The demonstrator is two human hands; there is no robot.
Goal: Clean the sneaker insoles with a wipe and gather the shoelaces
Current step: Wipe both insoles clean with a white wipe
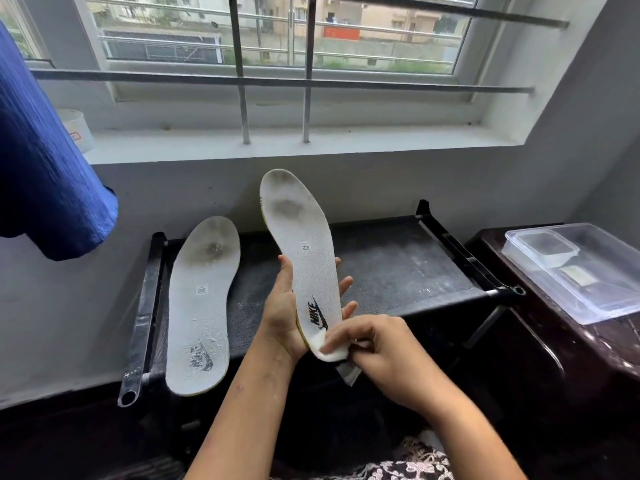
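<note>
My left hand (282,313) holds a white insole (301,237) upright from behind, toe end up, with grey dirt marks near the toe and a black logo near the heel. My right hand (384,351) presses a folded white wipe (329,349) against the heel end of that insole. A second white insole (202,303) lies flat on the black rack (398,265), to the left, with dirt at its toe and a smeared logo at its heel. No shoelaces are in sight.
A clear plastic box (581,271) sits on a dark cabinet (554,341) at the right. A blue cloth (45,174) hangs at the left. A white sill with window bars (242,98) runs behind the rack, and a white tub (78,128) stands on it.
</note>
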